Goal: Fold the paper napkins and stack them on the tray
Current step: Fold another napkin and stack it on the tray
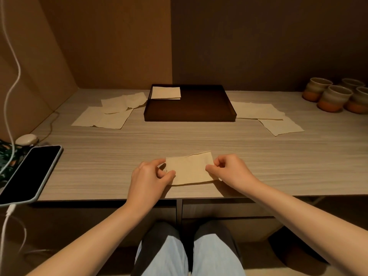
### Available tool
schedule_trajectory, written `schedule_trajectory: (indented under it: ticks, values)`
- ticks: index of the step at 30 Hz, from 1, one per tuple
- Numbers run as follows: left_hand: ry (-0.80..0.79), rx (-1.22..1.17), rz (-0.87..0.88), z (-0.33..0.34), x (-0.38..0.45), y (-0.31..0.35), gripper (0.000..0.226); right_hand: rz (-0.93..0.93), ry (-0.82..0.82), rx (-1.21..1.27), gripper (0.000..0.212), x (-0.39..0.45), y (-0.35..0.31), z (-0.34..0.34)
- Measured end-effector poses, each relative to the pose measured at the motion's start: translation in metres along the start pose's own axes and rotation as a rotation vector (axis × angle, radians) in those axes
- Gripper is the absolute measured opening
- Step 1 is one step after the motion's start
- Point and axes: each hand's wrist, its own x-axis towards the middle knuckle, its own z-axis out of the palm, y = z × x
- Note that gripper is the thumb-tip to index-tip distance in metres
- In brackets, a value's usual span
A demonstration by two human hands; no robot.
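dark tray [190, 113] with folded napkins [165, 93] in its far-left corner

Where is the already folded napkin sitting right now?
The folded napkin lies in the far left corner of the dark tray, at the back of the table.

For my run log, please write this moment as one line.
phase: folding | left hand: pinches napkin | right hand: pinches napkin | tray: folded stack | table: unfolded napkins
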Motion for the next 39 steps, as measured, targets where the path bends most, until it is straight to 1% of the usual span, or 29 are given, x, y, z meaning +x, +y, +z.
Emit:
schedule_trajectory:
  ticks: [7,9,11,13,14,17,21,26,29,31,32,33,34,35,39]
  values:
    - [-0.018,0.064,0.016,-0.003,-0.004,0.001,0.052,0.044,0.029,-0.029,0.027,0.002,-0.003,0.002]
    - [-0.011,0.156,0.079,-0.004,-0.008,0.001,0.052,0.047,0.027,-0.030,0.026,0.001,-0.005,0.002]
    - [-0.012,0.243,0.208,-0.005,-0.015,0.004,0.049,0.045,0.032,-0.036,0.026,0.000,-0.006,0.003]
    - [-0.080,0.317,0.312,-0.003,-0.024,0.011,0.050,0.046,0.030,-0.041,0.026,-0.001,-0.006,0.003]
    - [-0.139,0.365,0.343,-0.001,-0.028,0.014,0.055,0.045,0.030,-0.045,0.026,-0.001,-0.006,0.003]
    - [-0.279,0.487,0.384,0.008,-0.037,0.014,0.068,0.053,0.024,-0.052,0.026,-0.001,-0.007,0.002]
    - [-0.300,0.570,0.416,0.014,-0.042,0.006,0.066,0.055,0.016,-0.044,0.027,-0.001,-0.006,0.002]
    - [-0.342,0.609,0.430,0.015,-0.045,0.006,0.065,0.034,0.020,-0.037,0.027,-0.002,-0.003,0.002]
    - [-0.372,0.594,0.433,0.014,-0.044,0.006,0.068,0.022,0.005,-0.088,0.024,-0.003,-0.001,-0.004]
    - [-0.381,0.591,0.446,0.013,-0.043,0.005,0.068,-0.029,0.048,-0.178,0.016,-0.007,-0.004,-0.008]
    - [-0.388,0.593,0.451,0.013,-0.042,0.005,0.068,-0.089,0.097,-0.270,0.011,-0.011,-0.007,-0.009]
    - [-0.397,0.596,0.456,0.012,-0.042,0.005,0.068,-0.161,0.149,-0.371,0.013,-0.016,-0.009,-0.009]
    - [-0.405,0.602,0.460,0.013,-0.041,0.004,0.068,-0.236,0.184,-0.451,0.022,-0.022,-0.011,-0.007]
    - [-0.412,0.611,0.462,0.013,-0.041,0.003,0.068,-0.308,0.186,-0.498,0.029,-0.029,-0.012,-0.004]
    - [-0.440,0.638,0.476,0.010,-0.041,0.004,0.068,-0.517,-0.007,-0.649,0.057,-0.052,0.002,0.011]
